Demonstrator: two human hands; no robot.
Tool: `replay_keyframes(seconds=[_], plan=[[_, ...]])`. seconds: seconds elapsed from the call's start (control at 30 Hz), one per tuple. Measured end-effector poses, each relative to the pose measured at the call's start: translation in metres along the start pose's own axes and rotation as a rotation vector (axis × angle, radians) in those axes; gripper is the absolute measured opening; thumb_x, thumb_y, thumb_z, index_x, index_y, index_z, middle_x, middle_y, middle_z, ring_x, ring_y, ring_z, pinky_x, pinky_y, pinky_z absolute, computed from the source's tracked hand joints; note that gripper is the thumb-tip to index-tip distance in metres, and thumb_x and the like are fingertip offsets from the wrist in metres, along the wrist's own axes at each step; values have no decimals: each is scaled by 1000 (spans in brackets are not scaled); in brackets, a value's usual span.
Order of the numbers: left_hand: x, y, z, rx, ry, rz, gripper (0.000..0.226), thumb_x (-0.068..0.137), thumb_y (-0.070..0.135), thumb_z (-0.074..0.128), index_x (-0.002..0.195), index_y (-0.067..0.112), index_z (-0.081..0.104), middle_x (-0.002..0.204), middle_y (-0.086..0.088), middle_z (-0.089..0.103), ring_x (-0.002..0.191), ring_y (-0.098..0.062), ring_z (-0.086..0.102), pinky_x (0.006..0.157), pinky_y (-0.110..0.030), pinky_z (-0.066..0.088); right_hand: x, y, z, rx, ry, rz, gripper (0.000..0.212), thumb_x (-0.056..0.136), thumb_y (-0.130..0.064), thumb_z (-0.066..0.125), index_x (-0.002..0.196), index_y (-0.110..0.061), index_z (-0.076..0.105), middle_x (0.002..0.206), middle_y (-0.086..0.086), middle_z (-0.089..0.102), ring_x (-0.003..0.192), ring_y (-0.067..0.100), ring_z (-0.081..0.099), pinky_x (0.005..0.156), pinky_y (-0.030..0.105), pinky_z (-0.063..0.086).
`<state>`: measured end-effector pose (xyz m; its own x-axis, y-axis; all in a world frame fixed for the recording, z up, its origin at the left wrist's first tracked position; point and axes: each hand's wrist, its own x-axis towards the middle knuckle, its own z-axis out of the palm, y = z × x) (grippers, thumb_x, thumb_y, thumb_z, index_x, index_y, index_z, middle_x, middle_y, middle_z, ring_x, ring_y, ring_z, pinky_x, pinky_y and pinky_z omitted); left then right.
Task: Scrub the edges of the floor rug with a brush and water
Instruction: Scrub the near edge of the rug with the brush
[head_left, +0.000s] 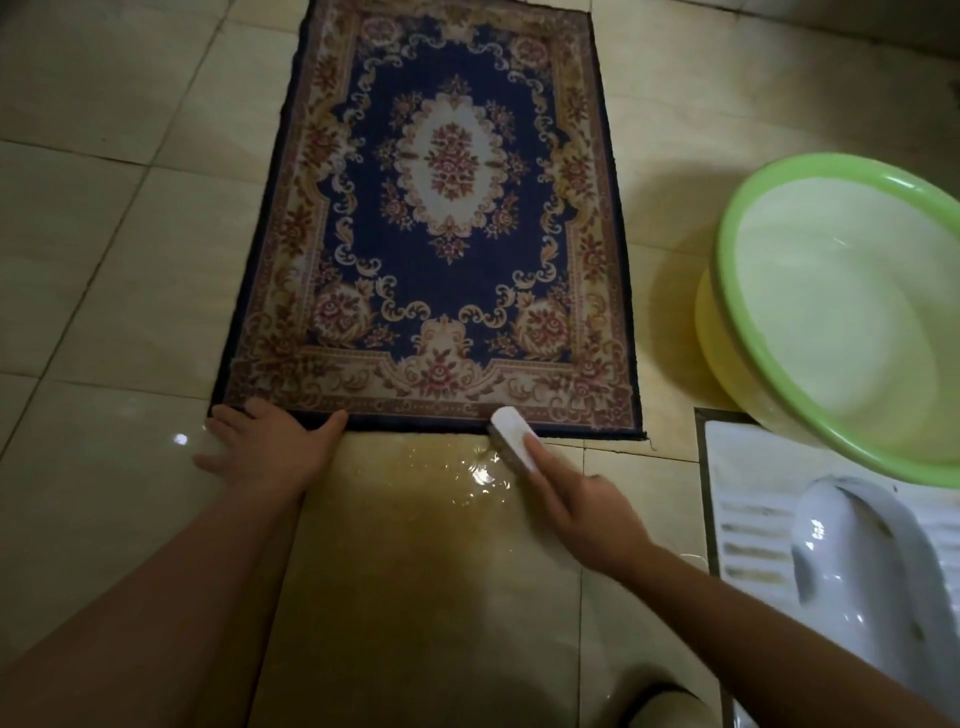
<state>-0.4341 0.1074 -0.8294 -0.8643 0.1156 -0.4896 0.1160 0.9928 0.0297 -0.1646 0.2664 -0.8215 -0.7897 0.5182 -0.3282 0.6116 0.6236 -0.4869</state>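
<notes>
Gripping the brush (511, 438), right hand (582, 506) meets rug (447, 218) edge; left hand (265, 447) presses flat

Dim, warm indoor light, seemingly from overhead. The tiled floor (130, 260) shows a small white glare spot at left, and the water (483, 470) glints. A broad shadow darkens the bottom centre. The right hand (587, 514) and white brush (511, 439) are smeared by motion blur; the green basin (831, 312) looks soft. Tile lines bow toward the frame edges; the rug (441, 208) stays fairly sharp.
</notes>
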Motion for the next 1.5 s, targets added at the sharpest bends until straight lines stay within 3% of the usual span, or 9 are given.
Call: replay_keyframes(seconds=[0.2,0.3,0.4,0.63,0.83,1.03,1.23,1.43,1.5], plan=[[1,-1,3,-67,16,-3,114,76,73,53,146,-4,7,155,-25,2,145,-34,1,112,-60,9,39,27,-31,183,341,476,47,101,-44,28,148,-38,26,91,16,67,73,29,65,66,42,56],[3,0,3,-57,23,1,114,76,72,53,146,-5,7,155,-27,3,145,-35,1,113,-58,7,23,1,0,111,94,262,48,102,-45,26,148,-42,12,76,4,61,56,12,58,50,24,49],[3,-2,4,-30,19,10,115,76,74,51,146,-5,7,154,-27,3,145,-36,1,113,-59,5,9,-10,7,68,-25,17,53,98,-53,24,148,-41,14,79,6,65,61,15,59,62,32,55],[1,-2,2,16,23,37,114,77,74,49,146,-6,7,154,-29,5,144,-38,4,112,-59,4,55,13,-36,71,186,375,50,103,-42,26,151,-35,16,93,16,64,76,28,64,69,42,56],[3,-3,2,29,32,48,114,76,76,48,145,-6,10,153,-31,8,143,-39,7,112,-59,6,34,-22,-8,-56,-270,-160,53,101,-46,25,151,-38,9,96,11,67,80,20,65,76,35,55],[5,-5,-1,48,38,53,112,75,77,49,143,-7,17,150,-31,15,141,-40,14,111,-59,9,81,1,-30,254,273,353,46,101,-45,24,146,-37,24,91,9,63,76,25,66,63,43,59],[7,-5,0,70,36,59,113,73,79,47,142,-6,18,149,-31,18,140,-41,16,111,-60,12,40,-53,14,1,-304,-130,53,101,-49,23,150,-40,5,97,14,67,83,22,65,74,33,51],[6,-6,-1,71,65,76,109,74,77,49,139,-7,24,147,-31,23,138,-42,19,109,-60,15,91,-25,-23,178,147,194,48,102,-42,26,149,-32,24,85,12,66,68,22,66,61,43,58],[6,-5,-1,80,72,78,108,74,77,48,137,-7,26,145,-32,24,137,-42,22,109,-60,17,87,-33,-12,81,91,221,50,103,-42,22,151,-30,14,85,13,65,69,25,66,62,44,58]])
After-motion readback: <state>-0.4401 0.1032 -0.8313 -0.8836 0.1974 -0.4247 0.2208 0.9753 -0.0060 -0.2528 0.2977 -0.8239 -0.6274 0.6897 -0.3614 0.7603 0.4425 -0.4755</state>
